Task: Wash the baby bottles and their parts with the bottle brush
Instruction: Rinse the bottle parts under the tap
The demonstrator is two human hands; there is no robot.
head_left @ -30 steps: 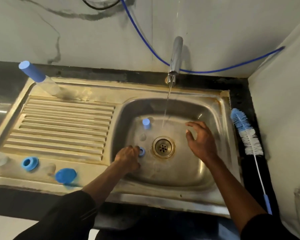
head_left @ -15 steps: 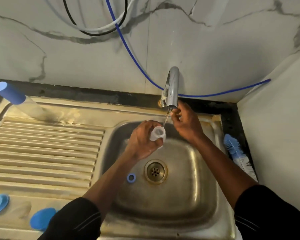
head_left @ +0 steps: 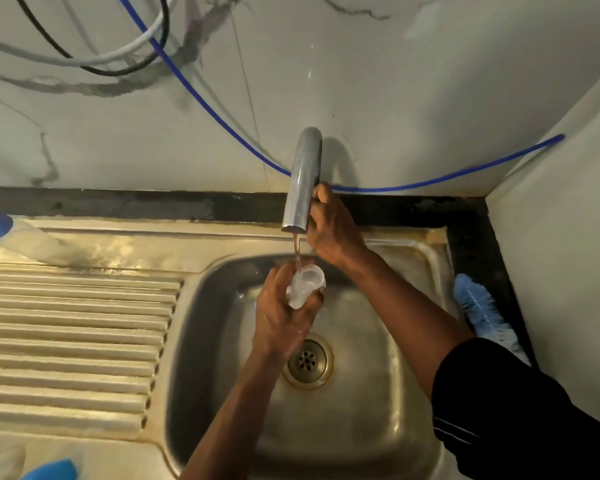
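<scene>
Nearest you, at the near-left edge of the surface, a blue lid point(head_left: 52, 471) lies well apart from the work. In the sink point(head_left: 194, 341), just beyond the drain point(head_left: 307, 360), your left hand point(head_left: 284, 320) has its grip curled round a small clear bottle point(head_left: 307, 285). The bottle's open mouth is turned up into the thin stream from the tap point(head_left: 303, 178).

To the right, the bottle brush point(head_left: 478, 306) lies on the dark ledge beside the sink, its handle hidden under your right arm. Farther off, your right hand point(head_left: 333, 230) sits against the tap's spout, thumb on its side. The fingers are hidden behind it, so whether that grip closes round it cannot be told. At the far left, a capped bottle point(head_left: 21, 233) rests tilted.

You appear to be wetting and filling the bottle before scrubbing. Next, you likely need to free your right hand and reach for the brush, keeping the slippery bottle firmly held.
</scene>
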